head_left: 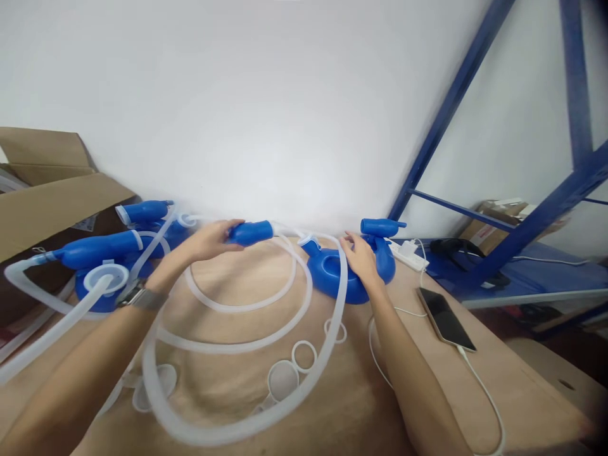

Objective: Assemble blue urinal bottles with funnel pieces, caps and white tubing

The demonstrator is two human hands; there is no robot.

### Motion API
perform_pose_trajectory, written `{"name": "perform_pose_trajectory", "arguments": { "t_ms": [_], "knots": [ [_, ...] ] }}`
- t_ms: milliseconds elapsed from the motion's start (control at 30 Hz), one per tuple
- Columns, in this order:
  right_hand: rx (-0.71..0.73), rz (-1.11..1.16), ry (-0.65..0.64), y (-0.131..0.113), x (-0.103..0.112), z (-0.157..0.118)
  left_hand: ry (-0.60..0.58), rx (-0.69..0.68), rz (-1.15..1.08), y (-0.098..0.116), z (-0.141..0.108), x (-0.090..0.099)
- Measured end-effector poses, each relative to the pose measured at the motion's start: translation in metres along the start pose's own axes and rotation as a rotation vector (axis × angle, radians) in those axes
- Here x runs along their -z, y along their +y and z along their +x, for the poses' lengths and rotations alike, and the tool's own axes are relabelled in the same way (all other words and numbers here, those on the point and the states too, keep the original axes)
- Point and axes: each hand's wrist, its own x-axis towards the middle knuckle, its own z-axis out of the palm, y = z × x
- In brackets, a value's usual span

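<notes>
My left hand [217, 239] is closed round the end of a blue bottle-shaped part [254, 233], which lies sideways near the wall. My right hand [357, 253], fingers apart, rests by a blue container [327, 273] and touches the white tube [342, 278] that crosses it. On top of that container's right end sits another blue bottle-shaped part [380, 227]. The long tube loops over the wooden table [237, 380] between my arms. White rings [304, 356] and a round cap [284, 380] lie inside the largest loop.
At the left, blue containers with bottle-shaped parts [102, 249] and tubes stand before a cardboard box [57, 190]. A phone [446, 318] on a cable, a power strip [411, 255] and a blue metal frame [451, 107] are at the right.
</notes>
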Motion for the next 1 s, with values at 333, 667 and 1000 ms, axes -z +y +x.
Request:
{"name": "perform_pose_trajectory", "arguments": {
  "t_ms": [333,667,1000],
  "knots": [
    [0.105,0.192,-0.191,-0.006,-0.004,0.004,0.513,-0.043,-0.247,0.039,-0.042,0.030],
    [0.000,0.084,-0.488,0.036,0.048,0.003,0.445,0.098,-0.214,0.043,-0.030,-0.003],
    [0.040,0.188,-0.494,0.048,0.038,0.006,0.161,0.060,-0.873,0.132,0.039,-0.085]
  ]
}}
